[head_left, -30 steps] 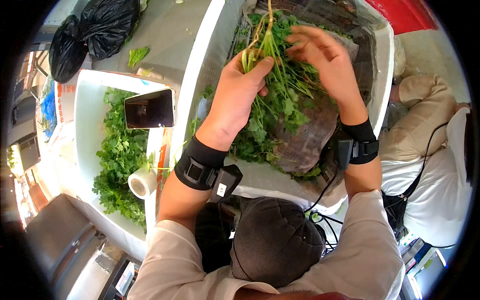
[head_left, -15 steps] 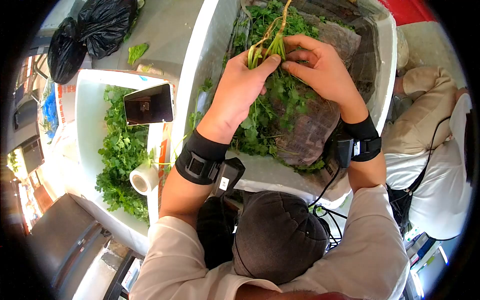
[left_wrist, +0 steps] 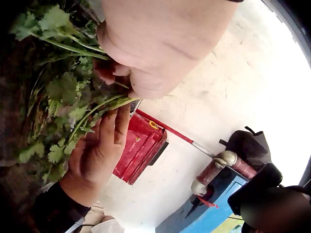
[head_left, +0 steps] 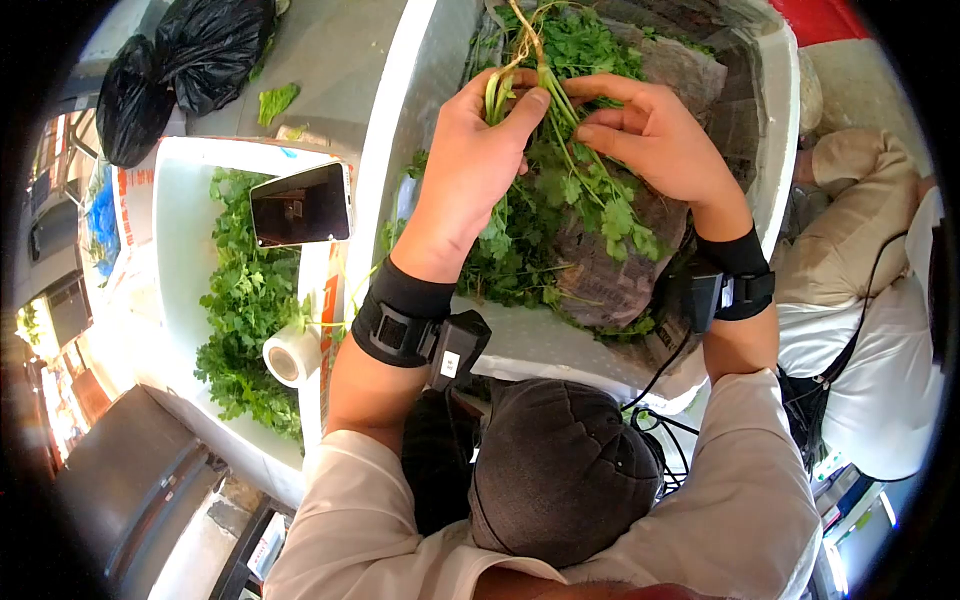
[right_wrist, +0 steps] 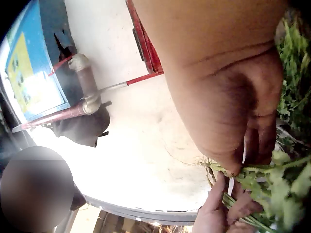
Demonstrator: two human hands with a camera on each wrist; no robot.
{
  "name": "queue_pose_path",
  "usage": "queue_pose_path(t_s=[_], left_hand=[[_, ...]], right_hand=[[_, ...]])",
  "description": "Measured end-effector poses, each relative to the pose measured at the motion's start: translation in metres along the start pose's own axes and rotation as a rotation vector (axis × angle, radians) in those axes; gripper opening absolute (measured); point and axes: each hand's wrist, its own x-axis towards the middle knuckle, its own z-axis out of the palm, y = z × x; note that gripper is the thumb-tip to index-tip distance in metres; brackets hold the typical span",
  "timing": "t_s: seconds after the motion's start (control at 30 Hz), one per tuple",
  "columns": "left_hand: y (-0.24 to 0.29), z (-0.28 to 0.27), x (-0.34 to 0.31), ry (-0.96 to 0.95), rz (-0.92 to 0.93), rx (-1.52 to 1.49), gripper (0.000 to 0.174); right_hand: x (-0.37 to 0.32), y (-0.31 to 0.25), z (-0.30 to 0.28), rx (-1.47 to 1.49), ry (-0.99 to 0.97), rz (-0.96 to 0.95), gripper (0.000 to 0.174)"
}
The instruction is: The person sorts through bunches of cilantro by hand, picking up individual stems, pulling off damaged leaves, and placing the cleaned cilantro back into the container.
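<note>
In the head view my left hand (head_left: 475, 150) grips a small bunch of leafy green stems (head_left: 556, 108), thumb laid across them and pale roots (head_left: 527, 35) sticking up above. Close on the right, my right hand (head_left: 665, 140) has its thumb and fingers curled round stems of the same bunch, whose leaves (head_left: 622, 222) hang below. Under both hands, more greens (head_left: 520, 265) and newspaper-wrapped bundles (head_left: 605, 285) lie in a white foam box (head_left: 385, 130). In the right wrist view, the right thumb and fingertips pinch the stems beside the left fingers (right_wrist: 211, 213).
Left of the foam box, a second white box (head_left: 180, 300) holds leafy greens (head_left: 240, 330); a phone (head_left: 302, 204) and a white roll (head_left: 291, 355) rest along its edge. Black plastic bags (head_left: 215, 50) lie at the upper left. Another person's leg (head_left: 850, 220) is at the right.
The right hand came in to the stems from the right, then shifted slightly right and down with some stems. Their leaves now spread further right. The left hand has moved slightly up and left.
</note>
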Motion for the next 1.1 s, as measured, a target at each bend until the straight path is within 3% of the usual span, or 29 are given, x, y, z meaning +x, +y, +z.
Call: queue_pose_path(t_s=[0.23,0.33,0.63,0.7,0.83,0.9,1.1], left_hand=[[-0.001,0.001,0.001,0.037,0.031,0.004,0.021],[-0.003,0.001,0.001,0.015,-0.022,0.015,0.023],[-0.005,0.001,0.001,-0.011,-0.013,0.078,0.023],[-0.001,0.003,0.0,0.0,-0.06,0.029,0.023],[-0.006,0.001,0.003,-0.042,-0.038,-0.022,0.021],[-0.005,0.001,0.002,-0.048,-0.049,-0.049,0.02],[-0.004,0.003,0.001,-0.055,-0.073,-0.002,0.02]], right_hand=[[-0.003,-0.001,0.001,0.081,-0.056,-0.099,0.052],[-0.003,0.002,-0.001,0.017,0.016,-0.123,0.051],[-0.001,0.011,-0.004,-0.262,0.019,-0.253,0.03],[-0.003,0.007,0.0,-0.495,0.085,-0.308,0.027],[-0.003,0.0,0.001,-0.659,0.115,-0.347,0.03],[0.0,0.006,0.0,-0.788,0.163,-0.542,0.033],[0.0,0.003,0.001,-0.824,0.223,-0.575,0.033]])
